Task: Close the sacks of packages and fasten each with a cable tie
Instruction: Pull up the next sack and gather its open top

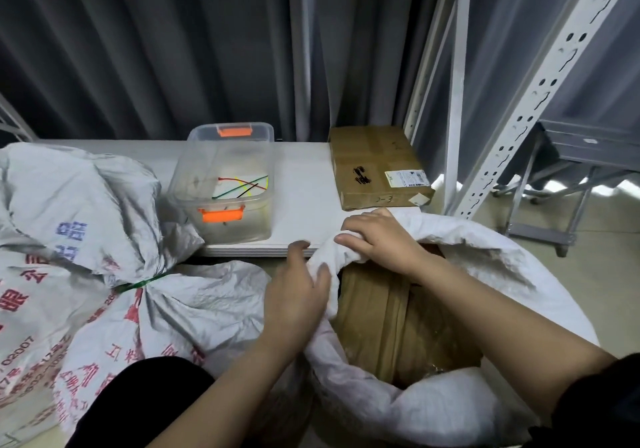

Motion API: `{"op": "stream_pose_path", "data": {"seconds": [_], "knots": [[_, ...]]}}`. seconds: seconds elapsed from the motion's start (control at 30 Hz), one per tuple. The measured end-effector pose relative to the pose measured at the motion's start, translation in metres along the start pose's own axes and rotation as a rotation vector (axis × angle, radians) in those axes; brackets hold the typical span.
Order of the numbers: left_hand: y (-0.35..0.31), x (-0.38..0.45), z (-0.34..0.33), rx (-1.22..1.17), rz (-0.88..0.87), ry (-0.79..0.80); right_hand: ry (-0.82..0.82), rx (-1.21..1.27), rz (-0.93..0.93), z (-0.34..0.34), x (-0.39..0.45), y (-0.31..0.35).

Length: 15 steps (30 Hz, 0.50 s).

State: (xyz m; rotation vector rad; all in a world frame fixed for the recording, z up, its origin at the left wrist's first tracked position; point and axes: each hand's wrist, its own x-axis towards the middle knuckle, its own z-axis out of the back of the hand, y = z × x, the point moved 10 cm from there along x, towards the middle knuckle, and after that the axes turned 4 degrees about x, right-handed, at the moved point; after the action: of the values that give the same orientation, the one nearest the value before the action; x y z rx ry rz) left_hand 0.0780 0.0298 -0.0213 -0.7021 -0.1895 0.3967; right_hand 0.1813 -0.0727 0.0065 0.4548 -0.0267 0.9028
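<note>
**Gathering the rim of an open sack: items in view**

Open sack (450, 409): white woven material, standing on the floor at lower right, its mouth wide and slack. Brown cardboard packages (394, 323) show inside it.

Right hand (377, 239): at the far rim of the open sack, fingers curled over a bunched fold of the white fabric and gripping it. The fold lies directly under the palm, just in front of the table edge.

Left hand (294, 295): at the left rim of the same sack, thumb and fingers closed round the fabric where it hangs down from the right hand's fold. The two hands are near each other, with one stretch of bunched rim between them.

Tied sack (69, 226): grey-white with red and blue printing, lying at the left, partly on the table. Its neck is cinched by a green cable tie (142, 283).

Clear plastic box (228, 184): on the table (304, 191), orange latches at both ends, lid off. Loose cable ties (244, 186) in red, green, yellow and black lie in the bottom, well apart from both hands.

Cardboard box (375, 167): flat on the table's right end, with a white label, just beyond the right hand.

Metal rack upright (540, 91): perforated, at the right. Dark curtain (138, 49) behind.
</note>
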Motion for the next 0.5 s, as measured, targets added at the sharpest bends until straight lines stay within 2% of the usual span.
{"op": "stream_pose_path", "data": {"seconds": [0.03,0.1,0.2,0.23,0.3,0.4,0.47,0.5], "knots": [[-0.016,0.002,0.002,0.177,-0.152,-0.047,-0.008,0.051,-0.023,0.000,0.003,0.000],[-0.034,0.005,-0.002,0.348,-0.310,-0.108,-0.020,0.179,-0.075,-0.001,0.008,-0.002],[-0.032,0.020,-0.005,0.399,-0.246,-0.051,-0.012,0.347,-0.147,0.001,0.005,-0.006],[-0.028,0.024,-0.006,0.344,-0.236,-0.050,-0.019,0.299,-0.128,0.004,0.003,-0.010],[-0.014,0.031,-0.011,0.117,-0.164,-0.012,-0.013,0.052,-0.055,0.012,-0.005,-0.018],[0.013,0.034,-0.027,-0.327,0.057,0.110,0.056,-0.273,-0.022,0.013,-0.020,-0.042],[0.017,0.031,-0.041,-0.560,0.167,0.212,0.049,-0.284,-0.048,0.012,-0.024,-0.054],[0.013,0.029,-0.043,-0.592,0.179,0.245,0.022,-0.224,-0.066,0.012,-0.023,-0.055]]}}
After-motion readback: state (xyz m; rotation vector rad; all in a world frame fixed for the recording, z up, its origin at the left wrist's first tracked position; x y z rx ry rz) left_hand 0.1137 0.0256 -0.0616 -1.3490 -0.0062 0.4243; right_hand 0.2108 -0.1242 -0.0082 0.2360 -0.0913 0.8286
